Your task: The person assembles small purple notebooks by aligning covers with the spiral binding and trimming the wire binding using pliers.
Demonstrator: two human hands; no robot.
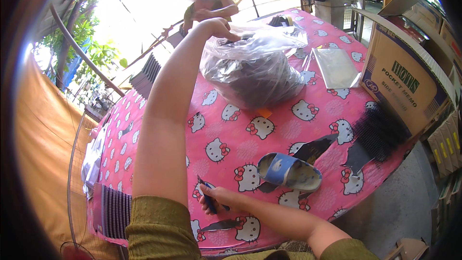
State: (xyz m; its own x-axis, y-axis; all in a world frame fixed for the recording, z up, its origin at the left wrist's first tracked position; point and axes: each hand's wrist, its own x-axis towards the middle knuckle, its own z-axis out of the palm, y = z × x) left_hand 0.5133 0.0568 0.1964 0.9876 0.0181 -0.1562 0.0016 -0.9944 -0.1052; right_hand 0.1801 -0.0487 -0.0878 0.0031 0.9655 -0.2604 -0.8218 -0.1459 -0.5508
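My left arm stretches far across the table, and my left hand [222, 29] is at the mouth of a clear plastic bag [255, 70], its fingers bent onto the plastic and partly hidden. Dark items fill the bag, but their kind cannot be made out. Close to me, my right hand [217, 198] is wrapped round a small blue tool with a narrow pointed tip [207, 192]. Right of that hand lies a blue and grey slide sandal [289, 172]. A dark strip of material [315, 148] lies beside the sandal, and another dark scrap [222, 225] is below my right hand.
A pink cartoon-print cover [284, 127] spreads over the table. At the right are an open cardboard box [404, 74], clear plastic sheets [335, 68] and black textured pieces [378, 132]. Dark ridged stacks [113, 210] stand at the left edge. Another person [209, 7] is across the table.
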